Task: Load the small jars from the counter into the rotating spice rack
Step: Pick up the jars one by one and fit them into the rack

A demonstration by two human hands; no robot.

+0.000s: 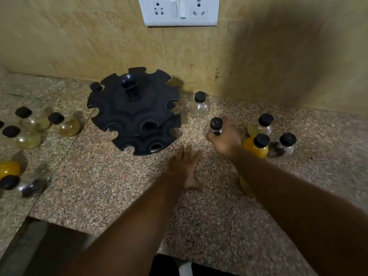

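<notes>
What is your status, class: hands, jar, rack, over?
Right hand grips black-capped jar; left hand open over counter. Rack: near slots empty. Clear jar stands right of rack, behind the direct path.

Right hand (224, 139) grips a black-capped jar (216, 126) beside the rack (134, 112); left hand (184, 168) flat, fingers straight, on the counter (119, 186); more jars either side.

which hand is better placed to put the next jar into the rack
Right. The right hand grips a black-capped jar to the right of the rack; the left hand is open and empty over the counter.
</notes>
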